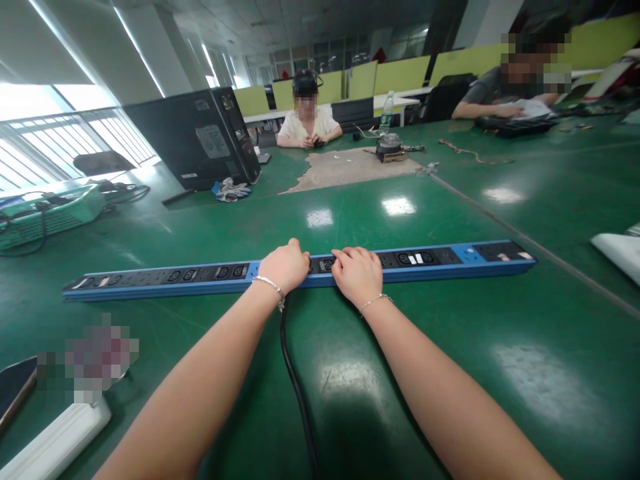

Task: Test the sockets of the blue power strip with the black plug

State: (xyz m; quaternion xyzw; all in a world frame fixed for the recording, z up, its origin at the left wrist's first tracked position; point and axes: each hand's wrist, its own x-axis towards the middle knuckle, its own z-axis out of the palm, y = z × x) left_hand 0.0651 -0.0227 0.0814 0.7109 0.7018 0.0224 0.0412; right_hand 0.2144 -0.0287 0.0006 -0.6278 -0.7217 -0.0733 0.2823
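A long blue power strip (pixel 430 273) with black socket panels lies crosswise on the green table. My left hand (pixel 286 265) is closed in a fist over the strip, just left of its middle. Out from under that hand runs a black cable (pixel 295 373), trailing down towards me; its upper end is hidden in the fist. Close by on the right, my right hand (pixel 357 275) rests over the strip with its fingers bent around the far edge. A few sockets show between the two hands.
A black computer case (pixel 195 140) stands at the back left, with gloves (pixel 231 190) beside it. Further left is a green basket (pixel 55 217) of cables. A white bar-shaped object (pixel 60 443) lies near left. Two people sit across the table, near a bottle (pixel 387 115).
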